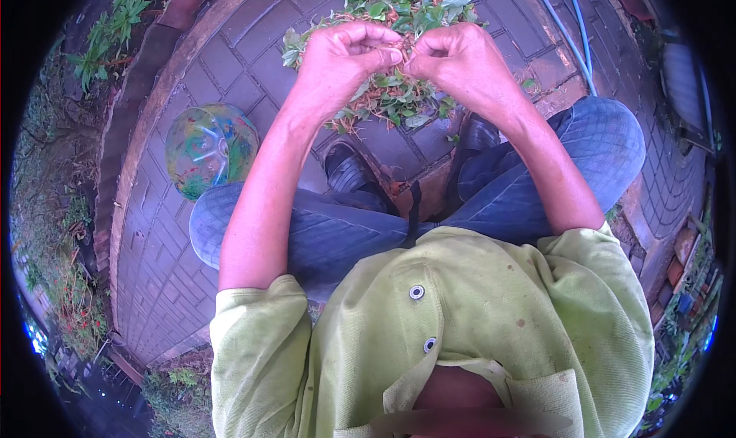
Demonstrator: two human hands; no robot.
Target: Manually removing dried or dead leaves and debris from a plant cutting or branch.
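Observation:
A loose heap of leafy plant cuttings (402, 9) with tangled reddish-brown roots or dry strands lies on the paving in front of my crossed legs. Above the heap, my left hand (356, 52) pinches a small brown plant piece (407, 41) between thumb and forefinger. My right hand (454, 52) meets it from the other side, its thumb and fingers closed at the same piece. The fingertips nearly touch, and they hide most of what they hold. Green leaves show around both hands and beneath the wrists.
A clear rounded plastic container (213, 147) with coloured stains stands beside my left knee. Blue hoses (575, 29) run along the grey paving (167, 231) at right. A raised brick border (144, 104) edges the garden bed at left. Dark shoes (351, 167) sit close to the heap.

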